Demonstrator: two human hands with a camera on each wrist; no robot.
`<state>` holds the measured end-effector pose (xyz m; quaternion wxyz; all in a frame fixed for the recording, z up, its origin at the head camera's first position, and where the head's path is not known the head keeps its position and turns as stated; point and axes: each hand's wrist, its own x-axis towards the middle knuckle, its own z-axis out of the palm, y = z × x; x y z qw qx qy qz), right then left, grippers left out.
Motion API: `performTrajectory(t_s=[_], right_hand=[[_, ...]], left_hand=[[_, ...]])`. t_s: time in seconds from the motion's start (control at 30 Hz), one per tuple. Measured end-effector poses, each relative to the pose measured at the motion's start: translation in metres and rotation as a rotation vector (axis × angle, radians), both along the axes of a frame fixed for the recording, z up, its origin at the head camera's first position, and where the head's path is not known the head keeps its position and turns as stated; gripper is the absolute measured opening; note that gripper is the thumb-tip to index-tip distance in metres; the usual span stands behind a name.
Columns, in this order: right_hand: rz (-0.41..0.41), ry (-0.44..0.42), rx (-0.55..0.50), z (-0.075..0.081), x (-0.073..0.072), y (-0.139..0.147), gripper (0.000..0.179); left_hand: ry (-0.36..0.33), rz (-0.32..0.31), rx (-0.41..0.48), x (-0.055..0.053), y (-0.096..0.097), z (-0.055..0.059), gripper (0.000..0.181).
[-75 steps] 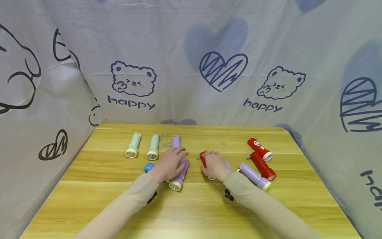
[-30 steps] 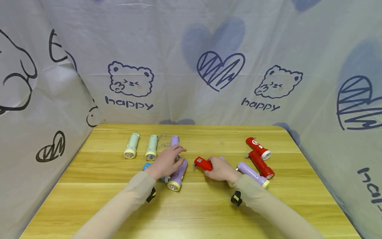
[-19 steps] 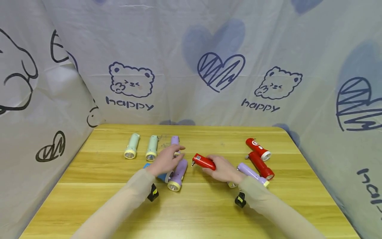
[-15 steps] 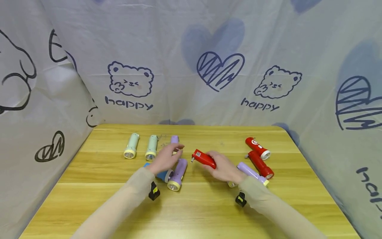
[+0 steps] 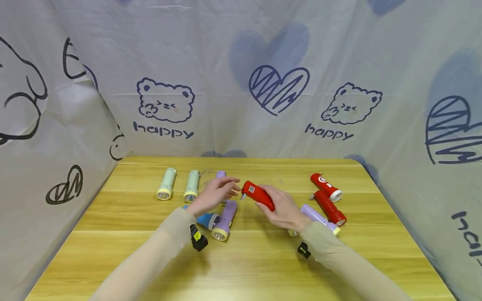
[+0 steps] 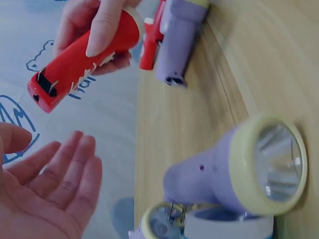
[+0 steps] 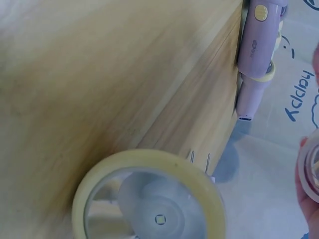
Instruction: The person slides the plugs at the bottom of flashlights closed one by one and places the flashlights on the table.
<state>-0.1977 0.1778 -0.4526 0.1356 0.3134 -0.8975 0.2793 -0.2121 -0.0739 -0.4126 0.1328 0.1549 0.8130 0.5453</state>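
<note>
Red flashlight raised higher, gripped by right hand.

A red flashlight tilts in the right hand.

Toward the far left of the worktop, the outermost flashlight lies beside a second flashlight; a third flashlight sits right of both, beyond the left hand. Before that hand lies a fourth flashlight, a fifth flashlight just left of it. Centrally, the right hand holds the raised flashlight above the worktop. Over on the right, the rearmost flashlight lies behind the middle flashlight, with the front flashlight to the left. Cloth hangs behind everything.
</note>
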Motion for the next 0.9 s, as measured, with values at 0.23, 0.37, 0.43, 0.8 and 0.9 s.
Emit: performTrajectory(t_s=[0.23,0.37,0.43,0.8,0.9], right_hand=[[0.029,0.107,-0.067,-0.002,-0.002,-0.002,0.044],[0.049,0.154,-0.102,-0.002,-0.003,-0.004,0.044],[0.055,0.167,-0.117,-0.003,-0.004,-0.004,0.044],[0.045,0.088,-0.196,-0.006,-0.006,-0.008,0.033],[0.035,0.070,-0.206,-0.007,-0.007,-0.009,0.029]], left_hand=[[-0.054,-0.044,0.166,0.004,0.009,0.011,0.046],[-0.052,-0.070,0.200,0.008,0.014,0.014,0.046],[-0.049,-0.071,0.209,0.009,0.016,0.015,0.047],[-0.041,-0.027,0.317,0.017,0.024,0.016,0.044],[-0.043,-0.026,0.338,0.019,0.026,0.015,0.044]])
